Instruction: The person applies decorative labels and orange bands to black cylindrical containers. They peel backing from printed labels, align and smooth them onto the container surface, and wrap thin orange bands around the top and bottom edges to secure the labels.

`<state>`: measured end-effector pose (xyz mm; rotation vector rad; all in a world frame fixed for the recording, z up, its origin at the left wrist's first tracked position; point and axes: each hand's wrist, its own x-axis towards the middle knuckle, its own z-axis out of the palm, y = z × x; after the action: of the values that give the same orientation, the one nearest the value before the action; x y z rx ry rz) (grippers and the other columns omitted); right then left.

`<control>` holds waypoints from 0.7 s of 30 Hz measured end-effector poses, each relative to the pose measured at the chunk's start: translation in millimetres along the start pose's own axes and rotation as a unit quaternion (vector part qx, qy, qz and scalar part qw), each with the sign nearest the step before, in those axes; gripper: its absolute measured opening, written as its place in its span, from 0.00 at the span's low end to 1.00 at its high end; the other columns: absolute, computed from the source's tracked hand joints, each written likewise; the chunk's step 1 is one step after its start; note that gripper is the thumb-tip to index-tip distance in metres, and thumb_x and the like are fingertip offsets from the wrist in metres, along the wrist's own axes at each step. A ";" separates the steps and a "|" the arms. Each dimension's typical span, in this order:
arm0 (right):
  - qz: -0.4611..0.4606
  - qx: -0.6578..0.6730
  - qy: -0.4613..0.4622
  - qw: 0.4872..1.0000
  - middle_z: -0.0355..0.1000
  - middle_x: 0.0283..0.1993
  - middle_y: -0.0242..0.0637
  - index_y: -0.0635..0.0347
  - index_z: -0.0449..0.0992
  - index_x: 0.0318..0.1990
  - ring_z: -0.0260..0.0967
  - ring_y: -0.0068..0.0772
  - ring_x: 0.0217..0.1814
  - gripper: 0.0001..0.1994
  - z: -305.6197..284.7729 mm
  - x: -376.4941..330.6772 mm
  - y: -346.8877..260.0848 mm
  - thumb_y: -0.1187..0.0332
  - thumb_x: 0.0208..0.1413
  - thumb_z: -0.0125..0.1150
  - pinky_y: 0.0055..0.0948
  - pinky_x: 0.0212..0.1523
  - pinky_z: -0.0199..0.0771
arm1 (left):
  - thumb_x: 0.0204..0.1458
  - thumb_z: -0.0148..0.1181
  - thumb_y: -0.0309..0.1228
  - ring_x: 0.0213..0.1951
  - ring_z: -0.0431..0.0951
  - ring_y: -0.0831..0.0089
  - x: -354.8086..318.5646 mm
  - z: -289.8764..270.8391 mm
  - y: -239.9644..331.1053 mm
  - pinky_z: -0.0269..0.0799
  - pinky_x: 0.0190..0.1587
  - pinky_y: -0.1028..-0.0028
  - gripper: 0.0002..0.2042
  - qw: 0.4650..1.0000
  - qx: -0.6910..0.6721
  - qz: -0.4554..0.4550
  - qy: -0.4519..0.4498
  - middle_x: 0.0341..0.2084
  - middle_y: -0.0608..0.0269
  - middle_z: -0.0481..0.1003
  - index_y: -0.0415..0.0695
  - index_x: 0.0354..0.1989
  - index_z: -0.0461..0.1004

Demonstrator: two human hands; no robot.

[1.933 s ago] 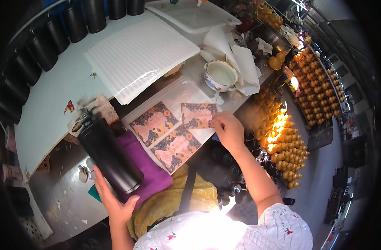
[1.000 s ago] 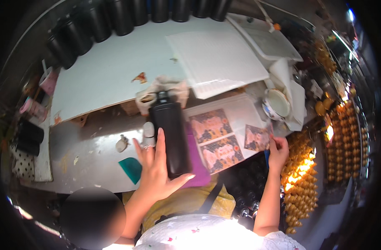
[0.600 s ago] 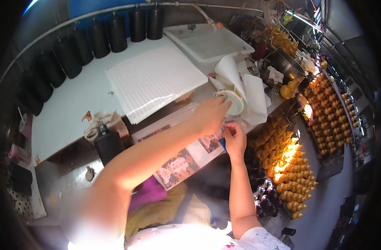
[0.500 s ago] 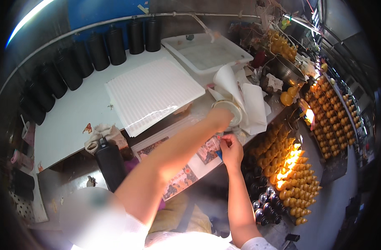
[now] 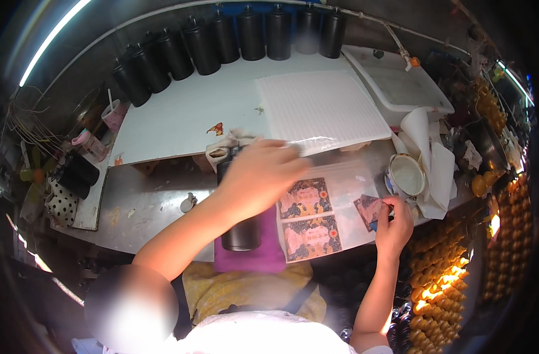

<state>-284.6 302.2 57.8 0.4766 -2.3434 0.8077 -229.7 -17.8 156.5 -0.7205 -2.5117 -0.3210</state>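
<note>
My left hand (image 5: 263, 174) passes over a black bottle (image 5: 241, 233). Its fingertips are blurred, so I cannot tell whether they hold anything. The bottle lies on a purple cloth (image 5: 272, 251) in front of me, its upper part hidden behind the hand. My right hand (image 5: 394, 230) is closed, thumb and fingers pinching the edge of a small printed sheet (image 5: 368, 209) with a dark and pink pattern. A small blue object (image 5: 374, 225) shows under those fingers. Between the hands, printed pink-and-black sheets (image 5: 312, 237) lie on a clear plastic sheet.
A white tub of cloudy liquid (image 5: 406, 175) stands beyond my right hand, beside rolled white paper (image 5: 437, 177). Several black bottles (image 5: 250, 35) line the back of the white board. A ribbed white sheet (image 5: 322, 109) and a plastic basin (image 5: 393, 79) lie farther back. Golden gourd-shaped pieces (image 5: 440, 289) fill the lower right.
My left hand has come out of the tub and swung left over the black bottle. My right hand still pinches, now with the printed sheet plainly showing. The view has turned left.
</note>
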 end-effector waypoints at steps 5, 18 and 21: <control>-0.079 0.059 -0.038 0.994 0.76 0.34 0.41 0.62 0.76 0.37 0.74 0.47 0.36 0.04 -6.1 25.6 -51.7 0.79 0.55 0.60 0.38 0.39 0.72 | 0.53 0.63 0.44 0.68 0.61 0.44 -116.7 -25.3 21.4 0.41 0.71 0.37 0.31 0.988 0.034 -0.130 -0.075 0.60 0.53 0.71 0.44 0.65 0.69; -0.093 0.195 -0.146 0.965 0.79 0.33 0.37 0.60 0.81 0.39 0.76 0.34 0.32 0.08 0.1 35.9 -123.2 0.81 0.55 0.61 0.27 0.31 0.72 | 0.39 0.79 0.42 0.70 0.51 0.30 -161.7 4.2 37.6 0.52 0.69 0.41 0.56 0.984 -0.065 -0.164 -0.010 0.71 0.32 0.50 0.43 0.76 0.48; -0.081 0.221 -0.159 0.959 0.79 0.33 0.37 0.60 0.81 0.39 0.75 0.34 0.32 0.07 9.8 35.1 -131.6 0.81 0.55 0.62 0.27 0.32 0.73 | 0.39 0.79 0.43 0.71 0.51 0.30 -171.1 18.2 32.4 0.53 0.70 0.44 0.56 0.966 -0.141 -0.217 0.027 0.71 0.33 0.48 0.42 0.75 0.49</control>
<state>-248.9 192.6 131.0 1.0430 -2.3590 1.2586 -93.8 -58.0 53.6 -0.2442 -2.5807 -0.8518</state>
